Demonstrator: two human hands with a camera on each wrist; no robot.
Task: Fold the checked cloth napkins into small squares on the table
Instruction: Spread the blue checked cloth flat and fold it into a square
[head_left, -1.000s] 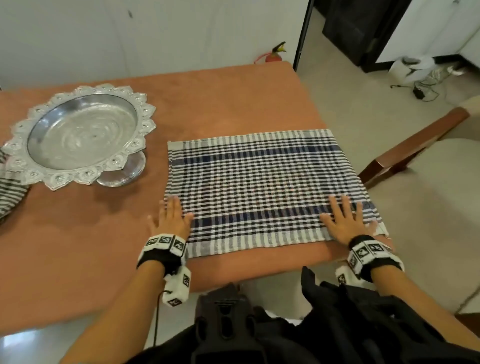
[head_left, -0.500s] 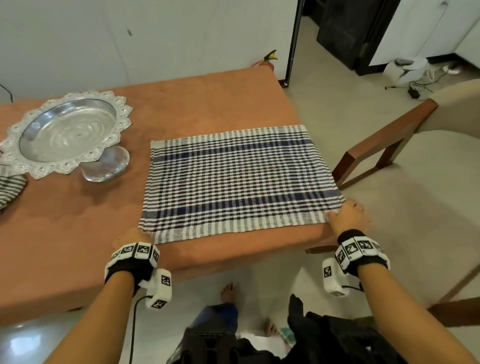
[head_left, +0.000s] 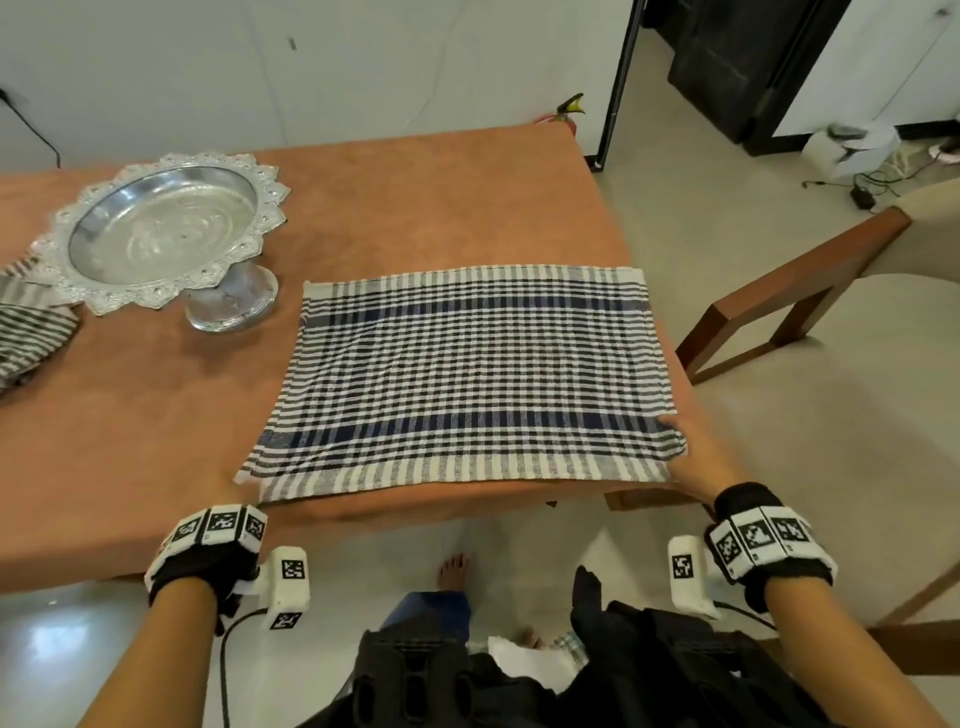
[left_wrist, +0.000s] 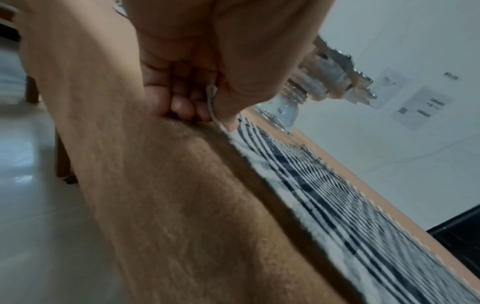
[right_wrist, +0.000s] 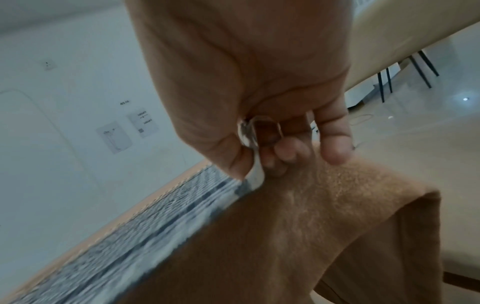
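Pinching both near corners of the checked napkin (head_left: 467, 374), L hand (left_wrist: 207, 78) at 7 o'clock, R hand (right_wrist: 259, 102) at 5, prob. readying to lift for 1st fold.

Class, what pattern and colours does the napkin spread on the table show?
The napkin has black-and-white checks with two dark blue bands, clearest in the head view.

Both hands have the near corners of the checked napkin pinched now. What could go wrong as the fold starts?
1. The left hand and right hand pinch only the corner tips of the checked napkin; a tip could slip and skew the fold.
2. The napkin's right edge lies along the table edge, so slack may slide off.
3. The silver pedestal tray stands near the far left corner; a wide sweep might catch it.
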